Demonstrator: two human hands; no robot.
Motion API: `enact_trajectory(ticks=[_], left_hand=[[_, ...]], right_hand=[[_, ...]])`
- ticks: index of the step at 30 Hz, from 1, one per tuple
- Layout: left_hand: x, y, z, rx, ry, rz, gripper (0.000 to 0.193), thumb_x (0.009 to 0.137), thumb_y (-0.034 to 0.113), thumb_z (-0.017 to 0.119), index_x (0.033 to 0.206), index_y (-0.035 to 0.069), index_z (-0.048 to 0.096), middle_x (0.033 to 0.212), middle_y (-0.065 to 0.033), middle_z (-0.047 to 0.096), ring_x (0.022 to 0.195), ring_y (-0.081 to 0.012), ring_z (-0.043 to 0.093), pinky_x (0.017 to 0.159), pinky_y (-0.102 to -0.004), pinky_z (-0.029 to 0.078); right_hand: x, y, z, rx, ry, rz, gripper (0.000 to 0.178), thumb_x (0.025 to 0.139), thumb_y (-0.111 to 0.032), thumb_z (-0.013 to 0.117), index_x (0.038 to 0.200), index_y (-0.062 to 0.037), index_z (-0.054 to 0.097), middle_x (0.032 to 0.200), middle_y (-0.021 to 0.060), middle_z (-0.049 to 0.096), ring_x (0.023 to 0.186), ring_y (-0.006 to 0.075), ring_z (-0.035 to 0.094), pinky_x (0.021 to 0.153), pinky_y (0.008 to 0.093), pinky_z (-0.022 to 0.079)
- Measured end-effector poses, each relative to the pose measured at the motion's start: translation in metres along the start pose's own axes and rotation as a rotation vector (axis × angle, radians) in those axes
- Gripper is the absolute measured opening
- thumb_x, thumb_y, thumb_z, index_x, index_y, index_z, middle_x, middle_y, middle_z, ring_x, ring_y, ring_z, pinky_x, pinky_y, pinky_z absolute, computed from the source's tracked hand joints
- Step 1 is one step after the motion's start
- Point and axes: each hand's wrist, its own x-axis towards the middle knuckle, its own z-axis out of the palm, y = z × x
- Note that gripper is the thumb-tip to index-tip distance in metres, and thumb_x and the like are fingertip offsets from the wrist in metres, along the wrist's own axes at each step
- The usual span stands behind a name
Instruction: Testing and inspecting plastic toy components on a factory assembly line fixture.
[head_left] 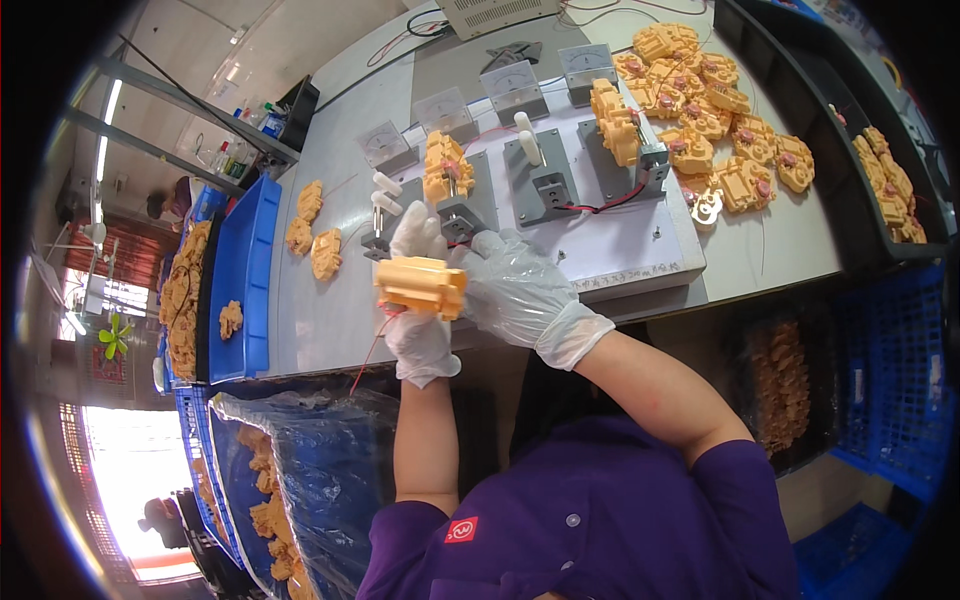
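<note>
the left hand (pixel 424 343) grasps a yellow plastic housing (pixel 419 284), probably light and stiff, best held by its body, not the red wire (pixel 372 351); whether the right hand (pixel 516 291) grips, i cannot tell.

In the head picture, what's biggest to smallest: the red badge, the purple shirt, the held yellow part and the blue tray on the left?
1. purple shirt
2. blue tray
3. held yellow part
4. red badge

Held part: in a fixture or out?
Out: the left hand grips the yellow part in front of the fixtures.
</note>
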Motion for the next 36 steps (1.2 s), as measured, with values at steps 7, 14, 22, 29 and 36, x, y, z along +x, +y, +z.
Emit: enact_trajectory(ticks=[7, 14, 22, 29, 36], left_hand=[[0.002, -0.014, -0.037, 0.101, -0.255, -0.123, 0.048, 0.072, 0.016, 0.085, 0.112, 0.005, 0.062, 0.131, -0.0099, 0.058, 0.109, -0.0194, 0.063, 0.094, -0.0338, 0.053], [0.015, -0.009, -0.015, -0.146, -0.39, -0.084, 0.04, 0.088, 0.01, 0.066, 0.127, 0.002, 0.058, 0.135, -0.0132, 0.057, 0.12, -0.0204, 0.058, 0.1, -0.0337, 0.048], [0.016, -0.067, -0.102, -0.397, -0.449, -0.236, 0.065, 0.098, 0.056, 0.043, 0.14, 0.007, 0.048, 0.129, -0.019, 0.06, 0.11, -0.0404, 0.063, 0.087, -0.0583, 0.056], [0.014, 0.01, -0.002, 0.072, -0.315, -0.199, 0.11, 0.054, 0.033, 0.087, 0.145, -0.007, 0.04, 0.133, -0.0176, 0.056, 0.11, -0.0244, 0.064, 0.086, -0.0296, 0.057], [-0.032, 0.016, -0.035, -0.161, -0.119, -0.15, 0.066, 0.078, 0.01, 0.074, 0.137, 0.001, 0.047, 0.13, -0.012, 0.059, 0.117, -0.0265, 0.061, 0.094, -0.0371, 0.052]], right_hand=[[0.013, 0.016, 0.023, 0.032, -0.081, 0.075, 0.018, 0.077, -0.01, 0.069, 0.093, -0.0027, 0.065, 0.099, 0.0166, 0.061, 0.092, 0.0376, 0.062, 0.074, 0.0433, 0.056], [0.031, 0.001, -0.053, 0.177, 0.035, -0.066, 0.004, 0.08, -0.007, 0.064, 0.08, -0.0035, 0.064, 0.076, 0.0183, 0.061, 0.079, 0.0383, 0.062, 0.071, 0.0431, 0.053], [0.136, 0.007, -0.038, -0.393, -0.443, 0.043, 0.034, 0.079, -0.027, 0.068, 0.104, -0.0038, 0.064, 0.098, 0.0229, 0.07, 0.092, 0.0392, 0.069, 0.08, 0.0453, 0.054], [0.166, 0.07, -0.155, -0.387, 0.489, -0.127, 0.033, 0.087, -0.035, 0.064, 0.103, -0.0057, 0.061, 0.085, 0.0112, 0.069, 0.079, 0.0313, 0.069, 0.076, 0.0392, 0.055], [0.006, 0.206, -0.375, -0.623, 0.742, 0.823, 0.054, 0.074, -0.033, 0.064, 0.114, 0.0018, 0.056, 0.11, 0.0303, 0.066, 0.103, 0.0436, 0.066, 0.088, 0.0478, 0.053]])
